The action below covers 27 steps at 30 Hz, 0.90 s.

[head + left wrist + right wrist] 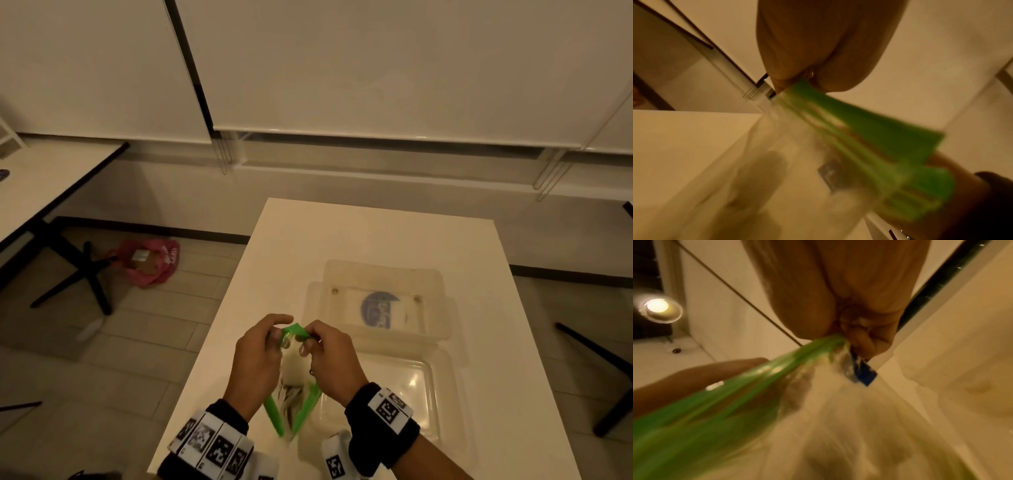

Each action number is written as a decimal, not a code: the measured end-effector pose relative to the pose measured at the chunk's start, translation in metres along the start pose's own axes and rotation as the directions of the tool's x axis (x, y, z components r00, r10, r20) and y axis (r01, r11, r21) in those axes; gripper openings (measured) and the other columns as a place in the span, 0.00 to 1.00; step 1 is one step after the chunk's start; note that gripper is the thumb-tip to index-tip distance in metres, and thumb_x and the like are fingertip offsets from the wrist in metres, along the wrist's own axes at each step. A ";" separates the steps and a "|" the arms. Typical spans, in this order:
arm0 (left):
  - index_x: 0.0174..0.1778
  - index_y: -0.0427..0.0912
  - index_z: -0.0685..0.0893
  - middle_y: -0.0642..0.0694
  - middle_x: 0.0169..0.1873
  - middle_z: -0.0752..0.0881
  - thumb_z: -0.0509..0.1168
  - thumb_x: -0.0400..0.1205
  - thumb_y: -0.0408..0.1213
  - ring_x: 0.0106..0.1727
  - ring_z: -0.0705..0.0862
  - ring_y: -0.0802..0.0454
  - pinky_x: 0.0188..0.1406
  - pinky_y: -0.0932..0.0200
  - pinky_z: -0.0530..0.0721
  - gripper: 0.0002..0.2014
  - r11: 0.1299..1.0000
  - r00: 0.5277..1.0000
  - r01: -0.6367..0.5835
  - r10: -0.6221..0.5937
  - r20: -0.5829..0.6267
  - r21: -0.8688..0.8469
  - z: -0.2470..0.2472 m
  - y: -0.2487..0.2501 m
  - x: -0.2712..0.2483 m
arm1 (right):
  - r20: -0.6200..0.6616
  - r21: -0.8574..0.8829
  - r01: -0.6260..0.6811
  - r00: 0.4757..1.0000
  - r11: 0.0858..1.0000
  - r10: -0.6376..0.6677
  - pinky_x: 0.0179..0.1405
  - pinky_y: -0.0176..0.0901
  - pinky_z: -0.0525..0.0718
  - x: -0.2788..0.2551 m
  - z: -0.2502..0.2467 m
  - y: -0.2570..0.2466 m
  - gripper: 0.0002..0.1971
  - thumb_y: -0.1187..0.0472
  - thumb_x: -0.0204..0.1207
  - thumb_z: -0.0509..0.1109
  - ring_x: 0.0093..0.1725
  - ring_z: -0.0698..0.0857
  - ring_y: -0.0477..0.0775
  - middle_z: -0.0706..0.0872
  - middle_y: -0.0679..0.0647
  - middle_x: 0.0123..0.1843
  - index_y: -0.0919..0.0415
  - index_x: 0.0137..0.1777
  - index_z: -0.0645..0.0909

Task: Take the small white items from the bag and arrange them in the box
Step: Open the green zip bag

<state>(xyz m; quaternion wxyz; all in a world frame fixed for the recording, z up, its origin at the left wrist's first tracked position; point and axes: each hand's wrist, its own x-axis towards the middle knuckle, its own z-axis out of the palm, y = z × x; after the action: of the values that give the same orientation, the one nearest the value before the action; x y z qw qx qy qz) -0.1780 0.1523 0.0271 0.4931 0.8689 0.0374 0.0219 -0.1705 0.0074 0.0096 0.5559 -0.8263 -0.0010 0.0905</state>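
Note:
A clear plastic bag with a green zip strip hangs above the near edge of the white table. Pale white contents show blurred through it. My left hand pinches the green strip at the top on its left side. My right hand pinches the same strip on its right side. The two sides of the strip stand spread apart below my hands. To the right sits the clear plastic box, with its clear lid lying flat nearer to me.
A pink bag lies on the tiled floor at the left, next to a black table leg. Another white table stands at far left. A dark chair leg reaches in at the right.

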 end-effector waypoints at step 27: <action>0.38 0.39 0.83 0.50 0.26 0.69 0.64 0.88 0.40 0.24 0.63 0.56 0.25 0.63 0.62 0.14 0.739 0.832 0.538 -0.388 0.396 -0.406 -0.027 0.010 0.026 | 0.209 -0.204 0.003 0.977 0.979 0.041 0.43 0.54 0.84 -0.012 -0.026 0.001 0.12 0.59 0.82 0.66 0.37 0.84 0.59 0.87 0.62 0.40 0.66 0.40 0.81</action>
<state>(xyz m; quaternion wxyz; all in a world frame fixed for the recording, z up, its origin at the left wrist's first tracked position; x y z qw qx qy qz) -0.1538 0.1723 0.0499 0.6907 0.6663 0.1760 -0.2191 -0.1785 -0.0180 0.0197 0.4646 -0.8642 -0.0616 0.1828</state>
